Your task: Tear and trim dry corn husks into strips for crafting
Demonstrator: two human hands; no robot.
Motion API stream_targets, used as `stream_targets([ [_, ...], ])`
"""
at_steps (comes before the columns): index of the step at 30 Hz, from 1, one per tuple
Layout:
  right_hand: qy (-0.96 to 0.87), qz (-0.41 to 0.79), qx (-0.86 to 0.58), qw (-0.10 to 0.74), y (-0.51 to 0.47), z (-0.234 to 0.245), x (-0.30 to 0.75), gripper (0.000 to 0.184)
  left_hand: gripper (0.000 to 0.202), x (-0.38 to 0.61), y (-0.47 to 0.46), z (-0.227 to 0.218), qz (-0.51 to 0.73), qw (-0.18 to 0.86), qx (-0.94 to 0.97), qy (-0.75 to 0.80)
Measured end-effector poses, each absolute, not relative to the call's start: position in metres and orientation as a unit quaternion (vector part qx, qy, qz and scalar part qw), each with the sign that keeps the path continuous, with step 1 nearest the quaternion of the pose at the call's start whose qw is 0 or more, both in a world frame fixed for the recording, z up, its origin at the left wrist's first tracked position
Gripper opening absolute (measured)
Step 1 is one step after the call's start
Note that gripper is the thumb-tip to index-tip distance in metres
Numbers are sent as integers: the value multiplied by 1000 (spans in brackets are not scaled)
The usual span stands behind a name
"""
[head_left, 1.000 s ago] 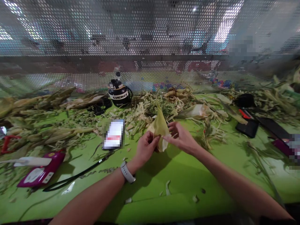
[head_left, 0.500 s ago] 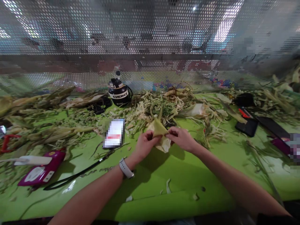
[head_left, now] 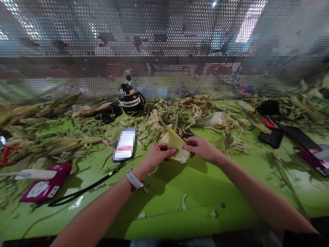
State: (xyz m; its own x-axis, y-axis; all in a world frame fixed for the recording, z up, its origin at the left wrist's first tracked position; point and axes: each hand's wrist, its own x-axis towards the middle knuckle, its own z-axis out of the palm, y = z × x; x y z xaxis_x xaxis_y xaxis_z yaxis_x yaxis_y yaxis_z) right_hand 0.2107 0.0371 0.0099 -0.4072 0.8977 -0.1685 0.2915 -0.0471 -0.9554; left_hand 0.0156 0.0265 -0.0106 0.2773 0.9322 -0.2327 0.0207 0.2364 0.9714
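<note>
Between my two hands, a pale yellow-green corn husk is held up over the green table. My left hand pinches its left side, thumb in front. On the right edge, my right hand grips the husk between thumb and fingertips. A tapered end of the husk points up and back. Just behind it lies a heap of shredded husk strips. A white watch band circles my left wrist.
Left of my hands are a lit phone with a black strap and a magenta power bank. A black ENERGY bottle stands behind. Husk piles spread left. At right lies a dark phone. Perforated metal forms the back wall.
The husk is spread wider and flatter between my hands. My right hand has shifted slightly right, and the tapered end now leans further left.
</note>
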Motion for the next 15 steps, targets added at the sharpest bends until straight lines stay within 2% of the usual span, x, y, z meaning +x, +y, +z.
stream_targets([
  [15,-751,459,-431,197,36,3,210,24,20,15,27,-14,356,609,559,436],
])
